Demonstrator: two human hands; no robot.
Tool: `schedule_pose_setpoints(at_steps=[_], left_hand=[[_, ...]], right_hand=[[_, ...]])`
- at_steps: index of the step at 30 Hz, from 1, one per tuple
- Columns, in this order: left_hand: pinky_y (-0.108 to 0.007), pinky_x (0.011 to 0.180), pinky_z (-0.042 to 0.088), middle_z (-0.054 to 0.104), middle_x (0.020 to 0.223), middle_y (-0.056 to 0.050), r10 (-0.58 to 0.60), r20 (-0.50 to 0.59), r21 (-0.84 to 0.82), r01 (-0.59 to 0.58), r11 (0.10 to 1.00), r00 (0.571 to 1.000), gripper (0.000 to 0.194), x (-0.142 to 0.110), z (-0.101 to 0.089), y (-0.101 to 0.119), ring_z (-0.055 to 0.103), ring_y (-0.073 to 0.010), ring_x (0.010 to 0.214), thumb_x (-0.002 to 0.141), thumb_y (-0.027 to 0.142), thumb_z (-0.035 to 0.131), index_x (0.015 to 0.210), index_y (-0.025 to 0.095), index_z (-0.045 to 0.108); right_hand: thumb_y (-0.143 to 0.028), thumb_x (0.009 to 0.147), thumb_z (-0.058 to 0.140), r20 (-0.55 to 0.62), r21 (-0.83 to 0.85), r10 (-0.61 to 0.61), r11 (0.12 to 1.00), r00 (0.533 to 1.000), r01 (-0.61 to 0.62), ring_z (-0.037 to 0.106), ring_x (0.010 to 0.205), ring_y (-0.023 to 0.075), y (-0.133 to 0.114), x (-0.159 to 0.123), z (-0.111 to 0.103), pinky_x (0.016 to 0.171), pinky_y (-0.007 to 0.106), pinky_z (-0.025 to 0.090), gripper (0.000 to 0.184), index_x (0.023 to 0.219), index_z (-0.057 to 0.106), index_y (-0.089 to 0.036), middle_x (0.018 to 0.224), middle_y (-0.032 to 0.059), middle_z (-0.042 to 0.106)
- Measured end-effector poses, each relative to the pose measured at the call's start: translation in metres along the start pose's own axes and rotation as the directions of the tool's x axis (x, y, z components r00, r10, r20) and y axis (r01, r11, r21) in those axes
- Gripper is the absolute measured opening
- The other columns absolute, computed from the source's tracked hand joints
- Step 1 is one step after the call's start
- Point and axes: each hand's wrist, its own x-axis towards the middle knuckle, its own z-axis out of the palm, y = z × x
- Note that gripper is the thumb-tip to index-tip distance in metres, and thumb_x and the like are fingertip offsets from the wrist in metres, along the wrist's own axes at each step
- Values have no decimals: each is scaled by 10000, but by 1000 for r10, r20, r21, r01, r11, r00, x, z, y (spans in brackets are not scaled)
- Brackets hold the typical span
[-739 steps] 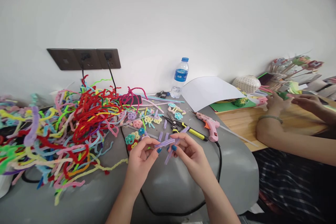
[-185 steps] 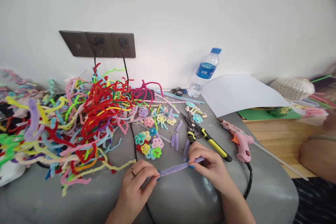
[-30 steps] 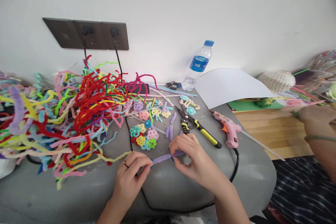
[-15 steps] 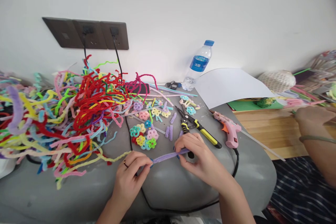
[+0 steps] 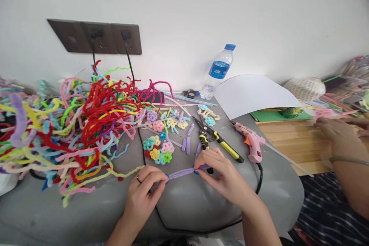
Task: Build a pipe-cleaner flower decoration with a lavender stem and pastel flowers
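A short purple pipe cleaner piece (image 5: 181, 172) is stretched between my two hands, low over the grey surface (image 5: 184, 203). My left hand (image 5: 144, 188), with a ring on one finger, pinches its left end. Its right end is pinched by my right hand (image 5: 220, 173), fingers closed round it. Just beyond my hands lie small pipe-cleaner flowers (image 5: 158, 150) in several colours and several short purple cut pieces (image 5: 186, 145).
A big tangle of coloured pipe cleaners (image 5: 66, 130) fills the left. Yellow-handled pliers (image 5: 216, 144) and a pink glue gun (image 5: 249, 142) lie right of the flowers, its black cord (image 5: 259, 184) running round my right arm. A water bottle (image 5: 217, 71) and white paper (image 5: 250, 94) stand behind. Another person's hand (image 5: 337, 134) works at the wooden table.
My right hand has shifted slightly along the purple piece and re-pinched its end. The other person's hand at the right has moved down and left.
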Motion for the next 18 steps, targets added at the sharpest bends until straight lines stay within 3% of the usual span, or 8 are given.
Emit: schedule_pose_setpoints(at_steps=[18], left_hand=[[-176,676,525,691,808,2,8,33,-51,-6,999,999,126,1,0,-1,669,-107,728,953,96,596,940,206,658]], right_hand=[[-136,1033,528,30,55,-4,998,1000,2,567,829,193,3,-5,1,782,352,376,132,949,567,-230,895,24,633]])
